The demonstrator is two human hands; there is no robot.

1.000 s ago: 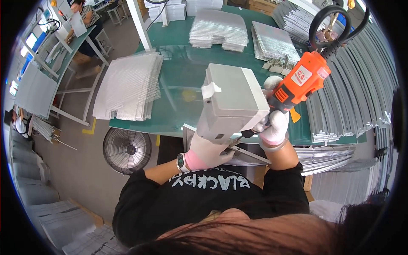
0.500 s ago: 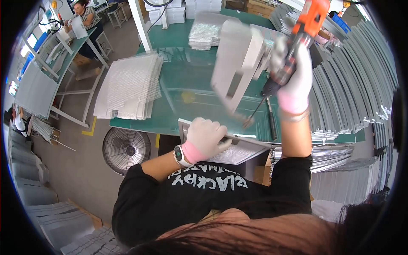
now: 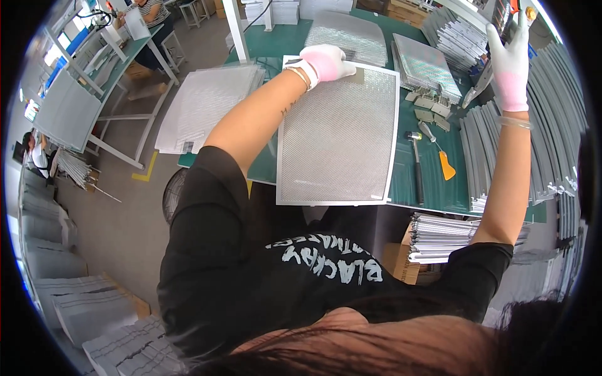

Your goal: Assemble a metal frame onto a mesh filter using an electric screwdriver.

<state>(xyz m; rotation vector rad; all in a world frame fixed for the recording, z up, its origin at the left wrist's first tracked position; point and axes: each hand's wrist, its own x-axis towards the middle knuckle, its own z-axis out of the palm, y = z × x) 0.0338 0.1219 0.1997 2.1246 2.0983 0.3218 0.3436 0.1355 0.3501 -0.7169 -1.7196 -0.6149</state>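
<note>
The left hand (image 3: 330,61) and right hand (image 3: 510,66) are gloved in white, banded with pink. The panel (image 3: 342,141) is finely meshed in silver-grey and edged in white. The worktop (image 3: 442,194) is coloured green, the flat piece (image 3: 446,167) orange. The black shirt (image 3: 251,301) is printed with pale lettering (image 3: 342,257); the grey floor (image 3: 116,219) is marked with yellow.

Panel (image 3: 338,141) over table (image 3: 442,195); hammer (image 3: 418,166) right, strip stack (image 3: 549,125) farther right; sheet stack (image 3: 210,103) left, wrap stack (image 3: 351,31) behind.
</note>
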